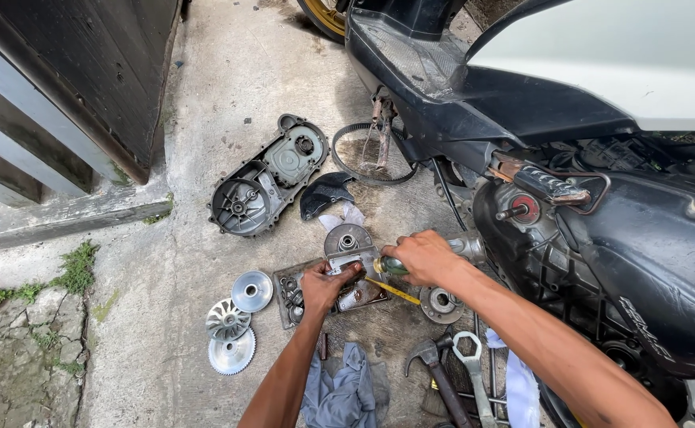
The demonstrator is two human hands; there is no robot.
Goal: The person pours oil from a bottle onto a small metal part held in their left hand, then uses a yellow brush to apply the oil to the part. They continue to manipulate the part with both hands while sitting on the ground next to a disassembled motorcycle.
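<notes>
My left hand grips a small metal part over a shallow metal tray on the concrete. My right hand is closed around a green-handled tool whose tip meets the part in my left hand. A round metal pulley piece lies just beyond both hands. A yellow rod lies under my right wrist.
A black scooter with its engine side open stands at right. A dark engine cover and a drive belt lie farther out. Silver pulley discs sit at left. A hammer, a wrench and a grey rag lie near me.
</notes>
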